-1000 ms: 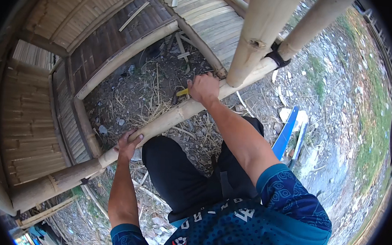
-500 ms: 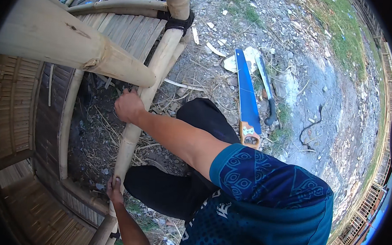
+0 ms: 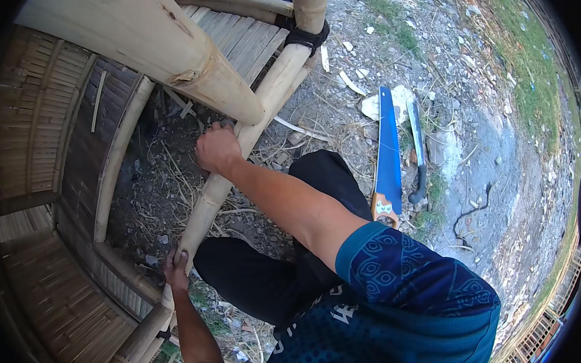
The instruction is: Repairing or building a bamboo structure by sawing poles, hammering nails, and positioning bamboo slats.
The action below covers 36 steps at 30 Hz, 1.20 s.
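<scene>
A long bamboo pole (image 3: pixel 203 213) slants across the frame from the upper middle to the lower left. My right hand (image 3: pixel 217 149) is closed on it just below the end of a thick bamboo post (image 3: pixel 217 67), its fingers curled over the far side. Lower down, my left hand (image 3: pixel 177 272) grips the same pole, thumb on top; its other fingers are mostly hidden. My dark-trousered knees are close beside the pole. To the right of my right arm, a handsaw (image 3: pixel 390 148) with a blue blade and wooden handle lies on the ground, a black-handled machete (image 3: pixel 415 139) next to it.
Black lashing (image 3: pixel 307 39) binds the pole to another bamboo post at the top. Behind it is a slatted bamboo platform (image 3: pixel 236 28). Woven bamboo panels (image 3: pixel 21 118) stand at left. A pale flat stone (image 3: pixel 371 108) lies under the saw's tip, amid rubble and dry strips.
The whole view has shifted, so the bamboo frame, saw and machete appear farther right. Both hands keep their grip on the pole, in about the same places.
</scene>
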Tool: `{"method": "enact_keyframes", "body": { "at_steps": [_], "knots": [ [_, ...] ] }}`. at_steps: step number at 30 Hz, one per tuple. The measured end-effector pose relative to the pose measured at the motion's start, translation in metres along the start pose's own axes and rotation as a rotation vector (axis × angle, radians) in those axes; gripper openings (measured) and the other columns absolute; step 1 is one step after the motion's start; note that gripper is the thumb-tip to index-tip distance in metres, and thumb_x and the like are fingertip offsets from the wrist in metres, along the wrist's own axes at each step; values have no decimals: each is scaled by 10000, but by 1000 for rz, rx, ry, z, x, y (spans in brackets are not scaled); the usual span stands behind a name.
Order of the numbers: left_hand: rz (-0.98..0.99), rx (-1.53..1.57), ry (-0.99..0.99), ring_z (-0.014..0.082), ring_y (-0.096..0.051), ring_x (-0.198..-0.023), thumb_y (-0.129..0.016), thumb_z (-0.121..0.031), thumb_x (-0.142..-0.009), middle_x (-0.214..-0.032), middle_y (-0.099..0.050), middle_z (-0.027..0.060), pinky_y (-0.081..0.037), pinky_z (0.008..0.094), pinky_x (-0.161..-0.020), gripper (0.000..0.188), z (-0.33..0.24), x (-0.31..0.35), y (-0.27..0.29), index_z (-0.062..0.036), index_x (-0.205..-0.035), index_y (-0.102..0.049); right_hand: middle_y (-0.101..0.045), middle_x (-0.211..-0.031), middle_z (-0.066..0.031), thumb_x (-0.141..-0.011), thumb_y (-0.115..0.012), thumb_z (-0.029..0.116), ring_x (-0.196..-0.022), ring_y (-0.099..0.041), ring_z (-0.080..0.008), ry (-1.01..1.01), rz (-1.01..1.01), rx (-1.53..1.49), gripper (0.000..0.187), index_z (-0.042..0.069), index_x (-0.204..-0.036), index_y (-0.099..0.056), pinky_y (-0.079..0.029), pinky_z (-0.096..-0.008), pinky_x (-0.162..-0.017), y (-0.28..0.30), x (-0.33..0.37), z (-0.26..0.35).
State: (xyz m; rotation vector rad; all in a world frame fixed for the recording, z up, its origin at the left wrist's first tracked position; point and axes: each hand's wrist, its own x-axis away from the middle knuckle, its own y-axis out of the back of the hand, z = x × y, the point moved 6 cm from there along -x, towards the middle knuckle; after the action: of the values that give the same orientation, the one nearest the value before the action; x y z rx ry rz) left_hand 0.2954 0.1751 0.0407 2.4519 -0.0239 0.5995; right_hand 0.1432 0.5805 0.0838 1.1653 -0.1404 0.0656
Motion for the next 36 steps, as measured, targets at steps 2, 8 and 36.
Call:
{"method": "enact_keyframes", "body": {
  "at_steps": [2, 8, 36],
  "knots": [
    [-15, -2, -14, 195, -625, -1102, -856, -320, -922, -1197, -703, 97, -478, 354, -1026, 519, 0, 0, 8, 5, -1293, -696, -782, -1070, -136, -967, -616, 351, -1139, -654, -304, 7, 15, -11, 344, 78, -978, -824, -487, -482, -970, 2, -1, 5],
    [-3, 36, -10, 193, -630, -1108, -860, -333, -924, -1205, -712, 94, -483, 350, -1025, 546, -3, -1, 8, 5, -1314, -679, -780, -1054, -140, -978, -615, 377, -1134, -652, -305, 7, -21, -7, 364, 80, -965, -825, -489, -475, -971, 6, -4, 8],
    [-112, -137, -9, 261, -660, -1184, -886, -317, -860, -1300, -718, 126, -467, 378, -1096, 561, -1, 0, 18, -31, -1315, -723, -778, -1109, -116, -1007, -597, 405, -1173, -646, -284, -1, 16, 28, 384, 96, -1037, -823, -491, -471, -977, 11, -2, 16]
  ]
}}
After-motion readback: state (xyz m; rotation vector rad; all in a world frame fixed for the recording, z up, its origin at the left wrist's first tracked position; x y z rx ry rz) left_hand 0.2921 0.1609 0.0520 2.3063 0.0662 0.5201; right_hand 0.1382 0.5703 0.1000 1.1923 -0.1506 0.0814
